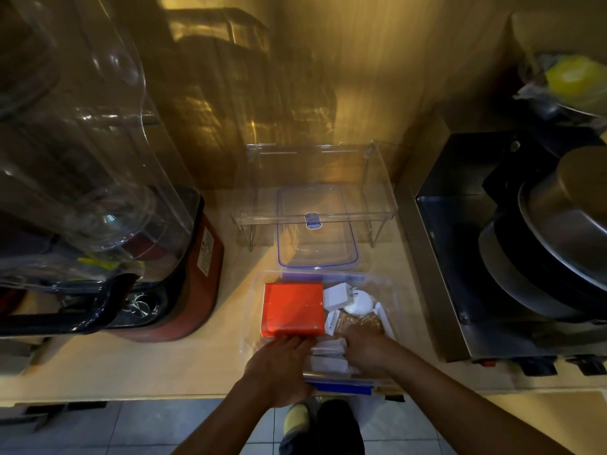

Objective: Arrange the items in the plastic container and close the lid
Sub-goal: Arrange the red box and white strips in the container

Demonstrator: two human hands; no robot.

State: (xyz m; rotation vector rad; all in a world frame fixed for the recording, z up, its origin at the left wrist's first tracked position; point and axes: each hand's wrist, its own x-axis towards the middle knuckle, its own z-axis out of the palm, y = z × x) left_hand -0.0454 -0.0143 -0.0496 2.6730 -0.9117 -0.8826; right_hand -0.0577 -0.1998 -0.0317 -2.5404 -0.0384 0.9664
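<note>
The plastic container [259,310] sits at six o'clock on the counter, already holding an orange box [292,308], a white charger [336,298] and paper packets [328,354]. Its lid [317,234] still lies off at twelve o'clock (closing remains). The left hand [279,366] presses extended fingers against the box's near edge; the right hand [369,351] rests loosely curled on the packets, its grip unclear.

Container [253,326] at counter front edge; lid [317,254] behind it; blender [108,224] left; stove [460,257] right.
</note>
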